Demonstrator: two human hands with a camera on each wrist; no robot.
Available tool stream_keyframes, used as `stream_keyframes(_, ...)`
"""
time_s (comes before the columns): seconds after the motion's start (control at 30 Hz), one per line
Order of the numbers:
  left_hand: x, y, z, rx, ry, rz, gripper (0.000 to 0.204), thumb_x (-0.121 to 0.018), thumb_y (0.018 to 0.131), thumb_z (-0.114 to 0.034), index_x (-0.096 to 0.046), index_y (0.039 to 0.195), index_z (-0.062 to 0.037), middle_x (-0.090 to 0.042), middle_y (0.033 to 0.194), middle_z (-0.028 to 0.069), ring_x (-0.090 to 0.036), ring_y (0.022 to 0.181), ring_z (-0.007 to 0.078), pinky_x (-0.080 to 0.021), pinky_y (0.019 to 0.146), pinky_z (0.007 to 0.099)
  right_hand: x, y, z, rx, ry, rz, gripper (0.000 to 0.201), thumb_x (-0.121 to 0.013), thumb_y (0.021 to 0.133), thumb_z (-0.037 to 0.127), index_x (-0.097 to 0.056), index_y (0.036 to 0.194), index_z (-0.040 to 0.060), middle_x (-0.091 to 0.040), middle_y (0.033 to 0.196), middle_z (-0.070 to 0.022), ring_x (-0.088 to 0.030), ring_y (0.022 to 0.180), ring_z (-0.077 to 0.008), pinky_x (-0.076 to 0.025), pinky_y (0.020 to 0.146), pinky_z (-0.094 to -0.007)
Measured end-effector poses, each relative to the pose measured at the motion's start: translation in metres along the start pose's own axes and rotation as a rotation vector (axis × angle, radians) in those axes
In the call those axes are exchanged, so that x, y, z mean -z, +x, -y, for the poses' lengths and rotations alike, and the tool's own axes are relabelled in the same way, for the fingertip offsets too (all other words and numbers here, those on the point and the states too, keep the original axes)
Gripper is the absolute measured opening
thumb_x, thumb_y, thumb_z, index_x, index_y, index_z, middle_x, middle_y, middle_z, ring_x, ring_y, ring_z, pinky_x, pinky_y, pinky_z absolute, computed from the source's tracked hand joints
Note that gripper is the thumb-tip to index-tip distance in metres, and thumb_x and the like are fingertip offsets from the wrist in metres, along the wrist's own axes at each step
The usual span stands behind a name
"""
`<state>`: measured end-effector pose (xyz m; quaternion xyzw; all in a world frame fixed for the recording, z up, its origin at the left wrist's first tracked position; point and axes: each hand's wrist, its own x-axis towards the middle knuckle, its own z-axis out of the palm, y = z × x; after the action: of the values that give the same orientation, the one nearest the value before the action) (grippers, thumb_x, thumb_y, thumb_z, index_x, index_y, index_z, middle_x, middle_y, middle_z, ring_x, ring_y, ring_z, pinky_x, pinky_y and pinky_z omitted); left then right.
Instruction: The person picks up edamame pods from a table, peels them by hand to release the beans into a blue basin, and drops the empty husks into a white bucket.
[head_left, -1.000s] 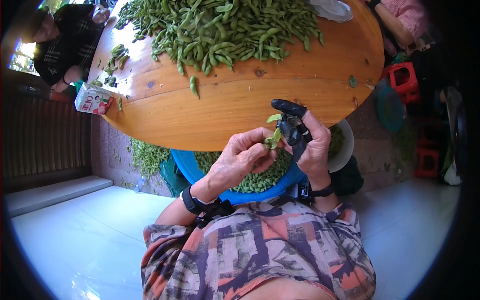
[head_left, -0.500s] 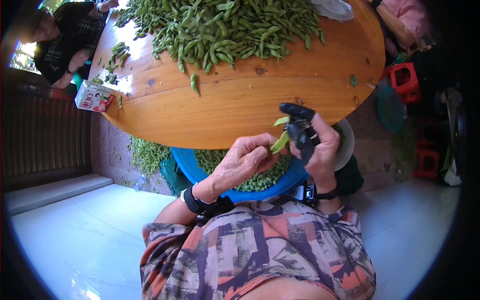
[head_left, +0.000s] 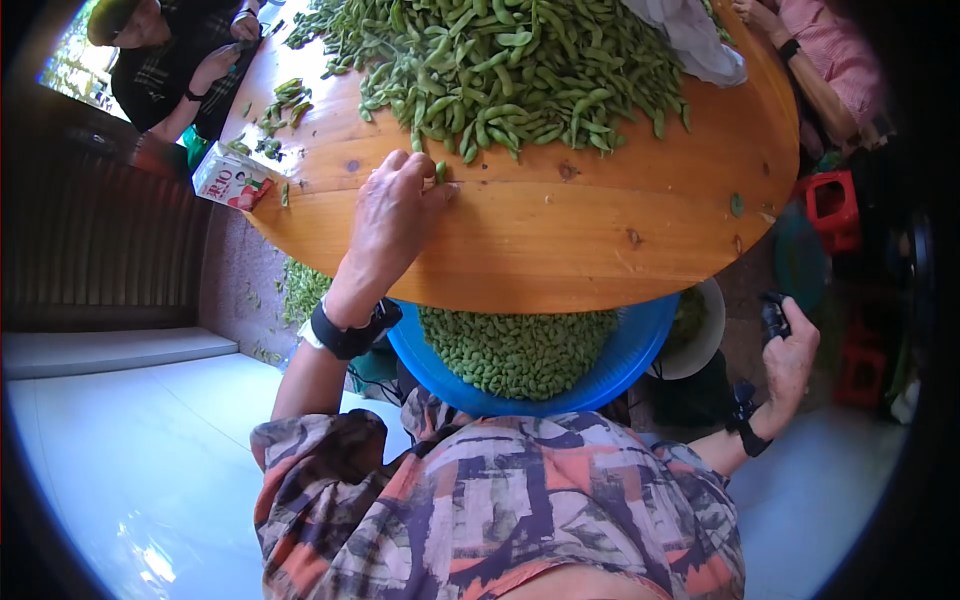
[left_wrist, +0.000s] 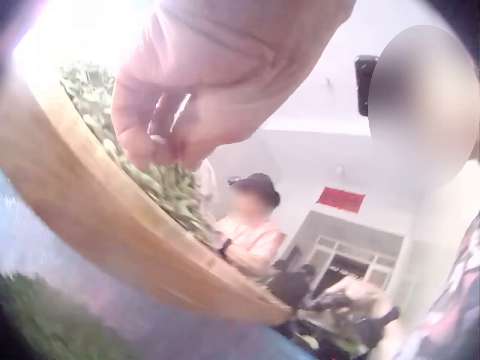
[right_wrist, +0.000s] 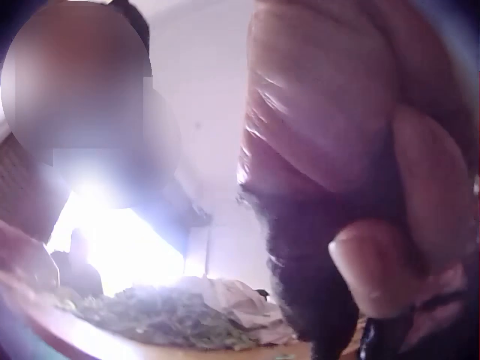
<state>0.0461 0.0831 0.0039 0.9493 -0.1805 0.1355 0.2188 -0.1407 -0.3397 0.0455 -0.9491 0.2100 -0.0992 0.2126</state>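
The left hand reaches out over the round wooden table, its fingertips curled down on a single edamame pod lying just clear of the near edge of the big pod heap; from the head view the fingers look closed round the pod in a pinch, and the left wrist view shows them bunched together in the same way, though the pod itself is blurred there; the right hand is drawn well off to the side and low, past the table edge, curled round a small dark cutting tool, with a white bowl between it and the lap; below the table rim sits a blue basin heaped with trimmed pods, directly in front of the person's patterned shirt; a small carton stands at the table's left edge, and other people sit round the far side. The step in hand looks like fetching a fresh pod; the next move calls for a firm pinch, then carrying the pod back over the basin to meet the tool.
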Motion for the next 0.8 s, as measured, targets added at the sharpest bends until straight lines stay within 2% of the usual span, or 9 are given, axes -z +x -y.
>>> stream_keyframes(0.07, -0.005, 0.003, 0.001, 0.082, -0.002, 0.083, 0.019, -0.071, 0.082, -0.014, -0.063, 0.094, -0.0017, -0.061, 0.086, 0.0157, -0.061, 0.08, 0.0317, -0.048, 0.072, 0.0408, -0.011, 0.003, 0.022, 0.078, 0.057, 0.008, 0.028, -0.054, 0.082, -0.002, -0.067, 0.106, 0.0017, -0.057, 0.08, -0.0157, -0.054, 0.071, -0.023, -0.043, 0.067, -0.0303)
stream_keyframes(0.17, -0.009, 0.003, 0.006, -0.021, 0.095, 0.016, 0.018, -0.069, 0.083, -0.012, -0.063, 0.095, -0.0009, -0.061, 0.084, 0.0171, -0.06, 0.073, 0.0312, -0.048, 0.067, 0.0402, -0.035, 0.006, 0.061, 0.377, 0.281, 0.016, 0.039, -0.047, 0.074, -0.008, -0.063, 0.108, -0.0015, -0.053, 0.085, -0.0145, -0.053, 0.074, -0.0259, -0.043, 0.069, -0.029)
stream_keyframes(0.23, -0.006, -0.006, -0.002, -0.076, -0.197, 0.006, 0.015, -0.064, 0.091, -0.014, -0.061, 0.096, 0.0002, -0.061, 0.079, 0.0111, -0.058, 0.064, 0.0216, -0.046, 0.059, 0.0336, -0.057, 0.006, 0.071, 0.383, 0.566, 0.166, 0.023, -0.051, 0.074, -0.002, -0.06, 0.094, -0.0043, -0.055, 0.083, -0.0149, -0.058, 0.075, -0.0259, -0.045, 0.069, -0.0298)
stream_keyframes(0.27, -0.005, -0.011, -0.013, -0.088, -0.202, 0.011, 0.015, -0.064, 0.091, -0.014, -0.061, 0.096, 0.0002, -0.061, 0.079, 0.0111, -0.058, 0.064, 0.0216, -0.046, 0.059, 0.0336, -0.077, -0.002, 0.083, 0.215, 0.802, 0.193, 0.02, -0.051, 0.077, 0.004, -0.061, 0.093, -0.0028, -0.059, 0.079, -0.0121, -0.06, 0.072, -0.0212, -0.046, 0.067, -0.0293)
stream_keyframes(0.33, 0.0, -0.026, -0.048, 0.27, -1.012, 0.347, 0.017, -0.056, 0.099, -0.016, -0.06, 0.097, 0.0005, -0.057, 0.074, 0.003, -0.051, 0.059, 0.0101, -0.04, 0.053, 0.0243, -0.084, -0.011, 0.121, 0.134, 0.901, 0.359, 0.023, -0.048, 0.087, 0.01, -0.067, 0.099, 0.0012, -0.06, 0.072, -0.0013, -0.056, 0.063, -0.0096, -0.044, 0.057, -0.0238)
stream_keyframes(0.5, -0.016, -0.052, -0.095, 0.418, -1.4, 0.358, 0.018, -0.056, 0.1, -0.017, -0.057, 0.091, -0.002, -0.055, 0.071, -0.0005, -0.044, 0.056, 0.0048, -0.034, 0.05, 0.0197, -0.106, -0.02, 0.15, -0.019, 1.216, 0.695, 0.02, -0.05, 0.094, 0.009, -0.064, 0.104, -0.0011, -0.055, 0.069, 0.0027, -0.05, 0.059, -0.0022, -0.038, 0.049, -0.0189)
stream_keyframes(0.67, -0.04, -0.066, -0.107, 0.385, -1.201, 0.109, 0.014, -0.058, 0.099, -0.013, -0.057, 0.089, -0.0036, -0.058, 0.073, -0.0009, -0.044, 0.058, 0.0034, -0.035, 0.051, 0.0187, -0.115, -0.021, 0.152, -0.143, 1.633, 0.821, 0.025, -0.052, 0.093, 0.006, -0.057, 0.114, -0.0065, -0.05, 0.069, 0.003, -0.044, 0.056, -0.0023, -0.034, 0.047, -0.017)
stream_keyframes(0.73, -0.043, -0.067, -0.11, 0.31, -0.904, -0.049, 0.011, -0.063, 0.095, -0.008, -0.059, 0.086, -0.003, -0.055, 0.068, -0.0004, -0.049, 0.06, 0.0074, -0.04, 0.052, 0.023, -0.12, -0.021, 0.148, -0.131, 1.716, 0.847, 0.027, -0.052, 0.094, 0.006, -0.056, 0.117, -0.0064, -0.05, 0.07, 0.0022, -0.044, 0.056, -0.0026, -0.034, 0.047, -0.0171)
stream_keyframes(0.8, -0.042, -0.066, -0.109, 0.093, -0.686, -0.135, 0.01, -0.058, 0.099, -0.013, -0.059, 0.093, -0.0039, -0.062, 0.076, 0.003, -0.055, 0.066, 0.0098, -0.045, 0.058, 0.0226, -0.124, -0.021, 0.145, -0.109, 1.771, 0.874, 0.034, -0.052, 0.094, 0.007, -0.053, 0.125, -0.0068, -0.05, 0.071, 0.0014, -0.045, 0.057, -0.0031, -0.035, 0.047, -0.0174)
